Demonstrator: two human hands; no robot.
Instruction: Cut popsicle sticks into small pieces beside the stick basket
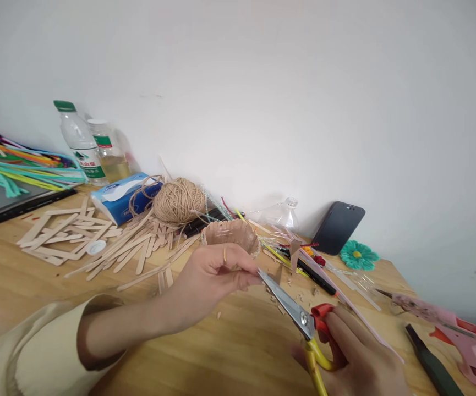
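Note:
My left hand (217, 269), with a ring on one finger, is closed in a pinch above the table. Whatever is between its fingertips is too small or hidden to make out. My right hand (357, 352) grips scissors (289, 305) by their red and yellow handles. The blades point up and to the left, and their tips are right at my left fingertips. Behind the left hand stands a small scallop-edged basket (231, 234) made of wooden sticks. Small brown scraps (301, 297) lie on the table just past the blades.
Loose craft sticks (142, 247), a twine ball (180, 201) and a tissue pack (126, 195) lie at the left. A phone (339, 226) leans on the wall near a green flower (359, 255). At the right are a pink glue gun (448, 324) and a dark-handled tool (433, 360).

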